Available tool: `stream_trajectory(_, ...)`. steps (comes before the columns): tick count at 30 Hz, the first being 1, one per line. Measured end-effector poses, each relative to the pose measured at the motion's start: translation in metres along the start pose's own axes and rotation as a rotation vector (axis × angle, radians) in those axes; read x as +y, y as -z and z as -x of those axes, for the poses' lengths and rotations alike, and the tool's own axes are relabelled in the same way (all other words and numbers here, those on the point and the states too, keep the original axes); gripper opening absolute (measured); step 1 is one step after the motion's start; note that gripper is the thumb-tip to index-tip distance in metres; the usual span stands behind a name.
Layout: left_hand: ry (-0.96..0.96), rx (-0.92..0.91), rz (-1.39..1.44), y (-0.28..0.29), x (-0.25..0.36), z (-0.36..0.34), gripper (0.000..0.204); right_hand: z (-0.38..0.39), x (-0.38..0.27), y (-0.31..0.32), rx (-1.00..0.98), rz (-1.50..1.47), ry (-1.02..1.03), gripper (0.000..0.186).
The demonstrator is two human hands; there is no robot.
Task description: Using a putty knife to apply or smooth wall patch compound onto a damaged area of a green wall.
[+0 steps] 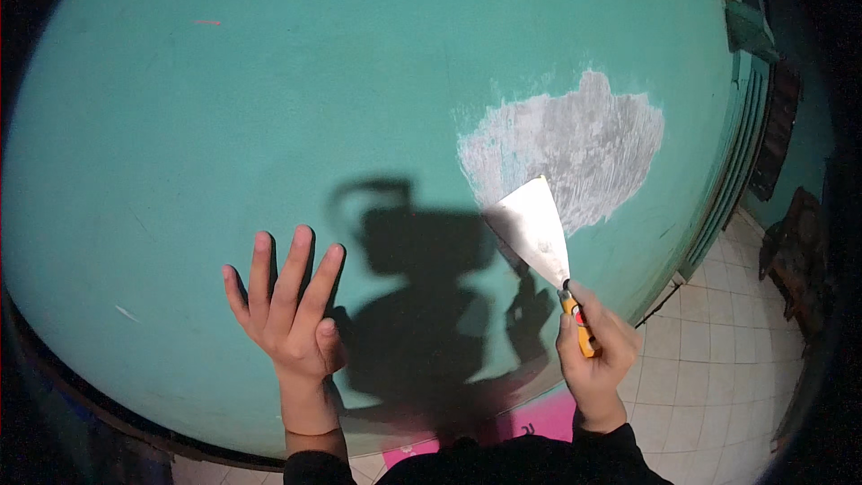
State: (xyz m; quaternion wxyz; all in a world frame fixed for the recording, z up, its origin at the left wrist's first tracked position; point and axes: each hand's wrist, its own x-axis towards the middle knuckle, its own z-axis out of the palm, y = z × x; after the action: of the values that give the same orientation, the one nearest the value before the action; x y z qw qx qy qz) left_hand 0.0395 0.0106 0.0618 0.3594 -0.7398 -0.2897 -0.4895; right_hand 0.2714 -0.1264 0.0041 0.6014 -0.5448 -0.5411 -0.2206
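Facing you was the teal wall, which filled nearly the whole view, its painted surface smooth except for a grey-white scraped patch up and to the right of centre, where the paint was off and the bare plaster showed in rough streaks. Your own shadow lay dark across the lower middle of the wall, between your two arms. To the right, a white tiled floor ran along the base of the wall, and a strip of pink showed at the bottom near your dark sleeves. Your left hand was spread open, fingers apart and pointing up, its palm toward the wall and holding nothing; whether it actually pressed on the paint could not be told. Your right hand was closed firmly around the orange handle of a putty knife, well apart from the left. The knife's broad metal blade pointed up and to the left, its far edge lying at the lower left border of the scraped patch.
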Motion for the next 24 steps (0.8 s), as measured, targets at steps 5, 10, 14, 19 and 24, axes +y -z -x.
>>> stream_trajectory(5,0.012,-0.003,-0.001,0.005,0.002,0.002,0.057,0.001,-0.008,-0.007,-0.002,0.012,0.009,0.035)
stream_trajectory(10,-0.002,-0.007,0.002,0.007,-0.003,0.004,0.057,0.003,-0.005,-0.009,0.008,-0.028,-0.021,0.036)
stream_trajectory(14,0.021,0.005,0.008,0.006,-0.003,0.003,0.056,0.003,-0.003,-0.013,-0.003,-0.032,-0.027,0.037)
stream_trajectory(19,-0.023,-0.023,0.136,0.013,-0.006,0.006,0.054,0.019,0.01,-0.002,0.085,-0.139,-0.164,0.043)
stream_trajectory(24,0.041,-0.052,0.118,0.013,0.0,0.041,0.051,0.044,0.024,0.005,0.058,-0.177,-0.108,0.041)
